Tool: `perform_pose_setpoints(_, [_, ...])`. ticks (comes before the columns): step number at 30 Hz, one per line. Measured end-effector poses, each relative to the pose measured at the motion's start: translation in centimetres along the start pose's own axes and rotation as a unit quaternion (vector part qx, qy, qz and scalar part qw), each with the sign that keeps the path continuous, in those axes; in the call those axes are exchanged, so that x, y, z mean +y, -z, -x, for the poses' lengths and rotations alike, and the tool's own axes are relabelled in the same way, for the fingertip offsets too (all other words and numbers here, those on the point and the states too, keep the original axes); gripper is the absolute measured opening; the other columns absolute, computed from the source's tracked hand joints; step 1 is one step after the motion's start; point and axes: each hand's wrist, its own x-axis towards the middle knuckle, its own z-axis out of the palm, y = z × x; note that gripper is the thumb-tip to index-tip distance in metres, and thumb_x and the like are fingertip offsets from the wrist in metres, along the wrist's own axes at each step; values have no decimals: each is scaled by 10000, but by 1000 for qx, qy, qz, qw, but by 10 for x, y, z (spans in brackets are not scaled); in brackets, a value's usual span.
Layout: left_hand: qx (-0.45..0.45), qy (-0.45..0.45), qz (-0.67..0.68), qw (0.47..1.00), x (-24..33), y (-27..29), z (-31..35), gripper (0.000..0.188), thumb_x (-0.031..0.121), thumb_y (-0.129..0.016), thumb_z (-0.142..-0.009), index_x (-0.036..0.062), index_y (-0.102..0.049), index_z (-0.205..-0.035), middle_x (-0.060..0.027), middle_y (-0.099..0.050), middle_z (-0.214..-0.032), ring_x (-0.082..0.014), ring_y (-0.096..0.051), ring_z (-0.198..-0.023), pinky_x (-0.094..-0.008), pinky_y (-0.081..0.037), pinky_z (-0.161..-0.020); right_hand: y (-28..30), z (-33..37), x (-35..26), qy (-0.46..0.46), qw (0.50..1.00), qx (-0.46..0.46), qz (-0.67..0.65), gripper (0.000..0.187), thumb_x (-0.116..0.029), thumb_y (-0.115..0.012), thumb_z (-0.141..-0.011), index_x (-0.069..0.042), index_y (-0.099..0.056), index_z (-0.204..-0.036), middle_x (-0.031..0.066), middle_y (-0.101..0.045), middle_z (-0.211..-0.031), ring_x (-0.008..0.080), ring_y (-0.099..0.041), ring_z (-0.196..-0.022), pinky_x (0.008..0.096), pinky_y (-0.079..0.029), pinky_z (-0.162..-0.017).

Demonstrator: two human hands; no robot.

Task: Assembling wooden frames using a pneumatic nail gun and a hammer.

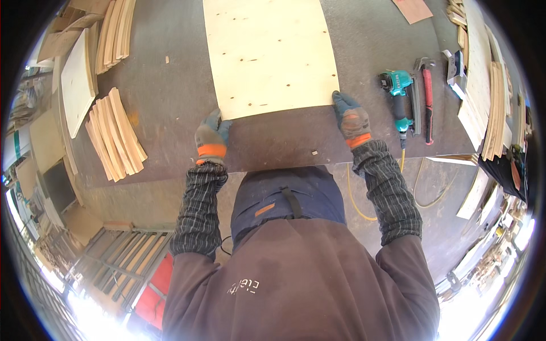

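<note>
A pale plywood sheet (273,57) with small dark knots lies on the dark tabletop (273,136), its far end running out of view. At its near left corner, my left hand (212,136) grips the edge, fingers closed round it. My right hand (351,118) holds the near right corner the same way, thumb side along the edge. Both hands wear grey-blue gloves with orange cuffs. To the right of my right hand lie a teal nail gun (401,99) and a hammer with a red handle (427,102).
Wooden strips (115,135) lie bundled at the left, with more strips (116,34) behind them. A pale board (78,82) rests at the far left. More timber (493,113) and a small box (455,71) line the right side. A yellow air hose (358,210) hangs below the table edge.
</note>
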Motion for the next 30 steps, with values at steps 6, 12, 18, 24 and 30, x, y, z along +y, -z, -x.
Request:
perform_pose_setpoints(6, [-35, -2, -76, 997, 6, 8, -4, 399, 242, -772, -939, 77, -734, -1300, -204, -770, -1155, -370, -745, -1009, -449, -591, -879, -7, 5, 8, 13, 1000, 22, 13, 483, -410, -583, -1100, -12, -707, -1344, 211, -732, -1327, 377, -691, -1230, 383, -536, -1057])
perform_pose_setpoints(12, [-60, 1, -168, 984, 11, 9, -8, 402, 290, -745, -961, 63, -724, -1292, -219, -752, -1215, -426, -726, -1077, -502, -586, -918, -6, 3, 8, 14, 998, 27, -50, 515, -440, -610, -1083, 3, -721, -1319, 214, -745, -1293, 363, -695, -1222, 374, -539, -1043])
perform_pose_setpoints(18, [-54, 18, -125, 991, 7, 5, -8, 412, 278, -755, -954, 46, -725, -1293, -227, -754, -1216, -428, -728, -1084, -496, -588, -927, 0, 1, -9, -104, 992, 9, -70, 526, -450, -614, -1077, 9, -724, -1311, 234, -745, -1277, 389, -698, -1204, 403, -545, -1030])
perform_pose_setpoints(24, [-58, 16, -132, 989, 4, 5, -8, 423, 290, -752, -956, 44, -724, -1298, -230, -756, -1207, -427, -728, -1086, -493, -587, -929, -3, 3, -7, -64, 997, 19, -48, 555, -479, -604, -1077, 11, -721, -1309, 243, -746, -1260, 407, -705, -1177, 407, -549, -1021])
perform_pose_setpoints(30, [-58, -1, -139, 989, 16, 13, -13, 396, 253, -783, -933, 65, -745, -1279, -222, -771, -1159, -403, -744, -1054, -456, -589, -908, -7, 1, -1, -61, 997, 22, -52, 501, -426, -577, -1103, 17, -726, -1283, 241, -749, -1248, 400, -707, -1178, 392, -552, -1014])
